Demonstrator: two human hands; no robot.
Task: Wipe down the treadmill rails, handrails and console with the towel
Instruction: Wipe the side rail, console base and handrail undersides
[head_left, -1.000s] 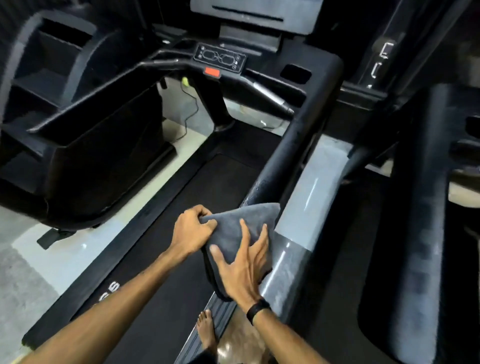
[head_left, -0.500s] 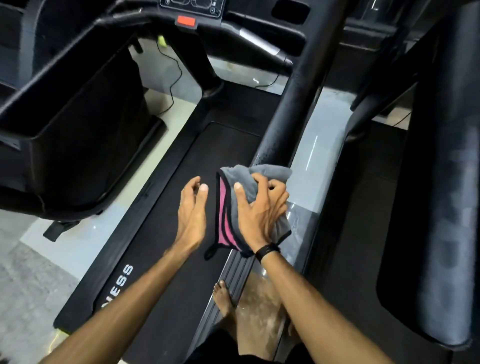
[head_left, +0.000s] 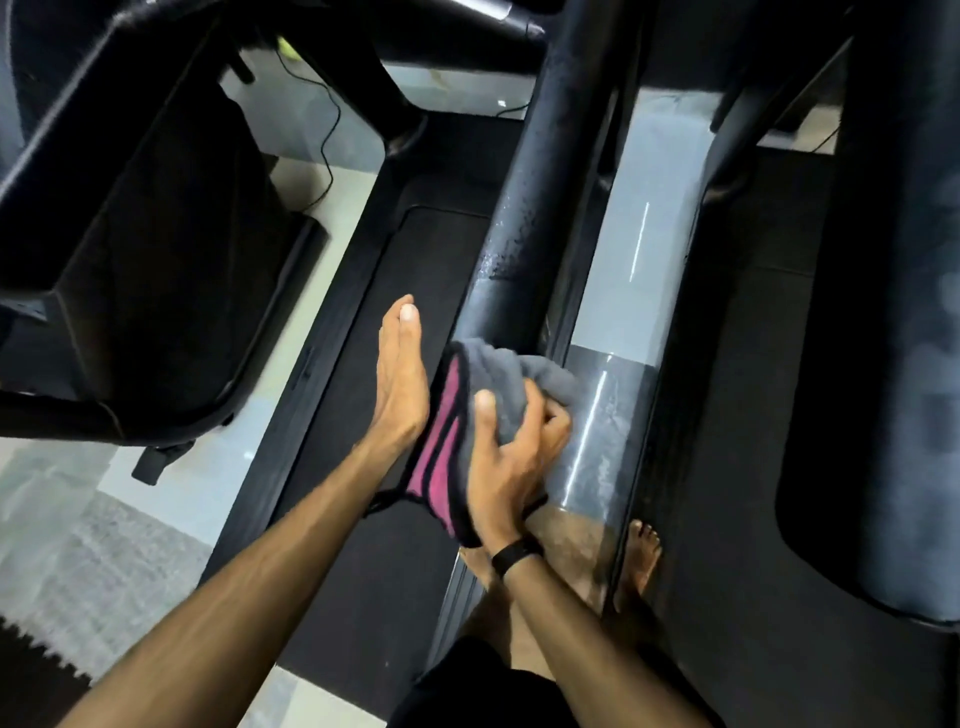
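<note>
We bunch the towel (head_left: 511, 376) in our right hand (head_left: 506, 457), its grip closed around the grey and pink folds, low against the foot of the right handrail (head_left: 540, 182) near the side rail (head_left: 597, 431). Our left hand (head_left: 400, 384) is flat and holds nothing, just beside the cloth. We judge the handrail wipe is under way; next comes a firm stroke up the post.

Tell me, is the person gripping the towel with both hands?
No, only the right hand grips the grey and pink towel; the left hand is held flat and open beside it, fingers straight.
</note>
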